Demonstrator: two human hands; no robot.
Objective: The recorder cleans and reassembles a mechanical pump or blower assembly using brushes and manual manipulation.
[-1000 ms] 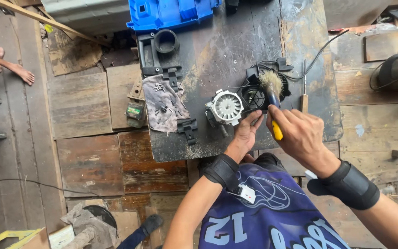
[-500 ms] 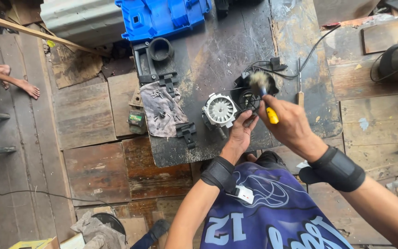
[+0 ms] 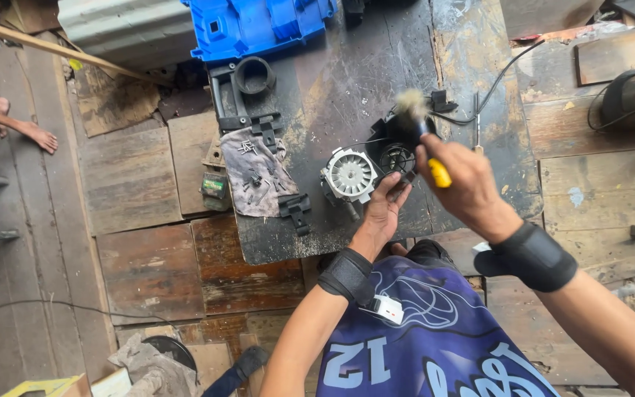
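The right hand (image 3: pixel 464 184) grips a yellow-handled brush (image 3: pixel 420 132), bristles over the black housing (image 3: pixel 398 147). The left hand (image 3: pixel 384 209) closes on the housing's edge beside the white fan (image 3: pixel 350 175) on the dark worktop (image 3: pixel 347 81).

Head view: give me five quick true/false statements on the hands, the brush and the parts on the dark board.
1. The right hand holds a brush with a yellow handle. True.
2. The left hand rests flat on the grey cloth. False: its fingers are at the black part, beside the white fan wheel.
3. The brush bristles point away from the person. True.
4. The blue plastic housing lies right next to the person's body. False: it lies at the board's far end.
5. Small screws lie on the grey cloth. True.
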